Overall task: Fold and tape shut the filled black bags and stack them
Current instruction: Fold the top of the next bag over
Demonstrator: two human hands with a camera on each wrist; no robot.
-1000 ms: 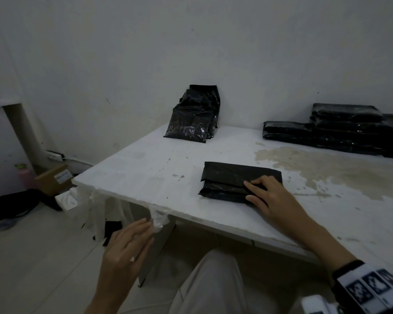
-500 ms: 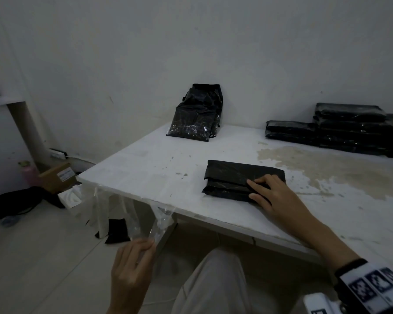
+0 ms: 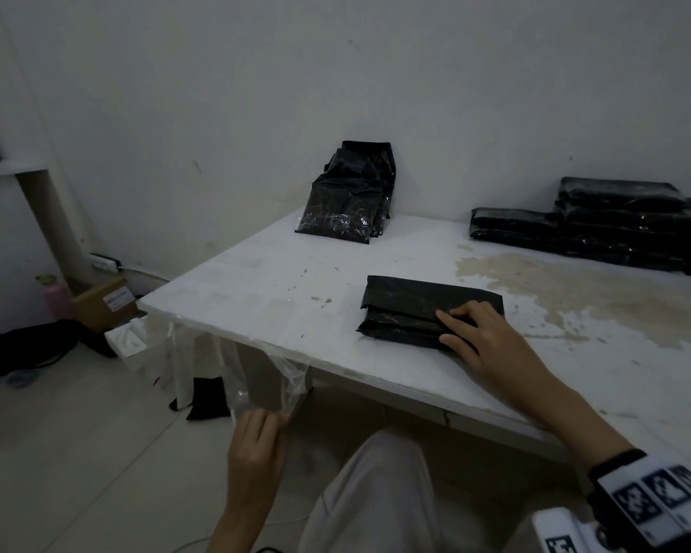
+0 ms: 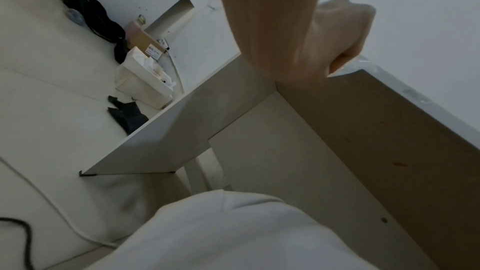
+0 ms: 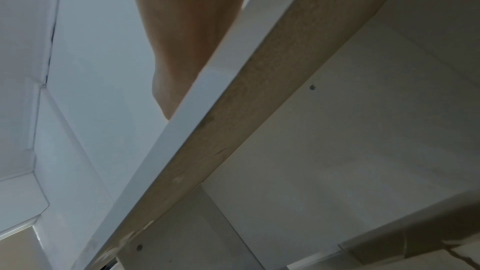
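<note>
A folded black bag (image 3: 411, 309) lies on the white table (image 3: 264, 289). My right hand (image 3: 471, 333) presses flat on the bag's right end with straight fingers. Below the table's front edge, my left hand (image 3: 260, 429) pinches the lower end of a clear tape strip (image 3: 284, 377) that hangs from the edge. In the left wrist view the left hand (image 4: 335, 42) is curled, with a bit of clear tape (image 4: 363, 65) by the thumb. The right wrist view shows only my forearm (image 5: 187, 28) above the table edge (image 5: 197, 130).
Unfolded filled black bags (image 3: 348, 201) lean against the wall at the table's back. A stack of folded black bags (image 3: 615, 221) sits at the back right. More clear tape strips (image 3: 176, 349) hang off the left corner. A cardboard box (image 3: 104, 303) and a pink bottle (image 3: 58, 299) stand on the floor.
My left hand has moved down from the table edge, drawing the clear tape strip out longer. The right hand has stayed on the folded bag.
</note>
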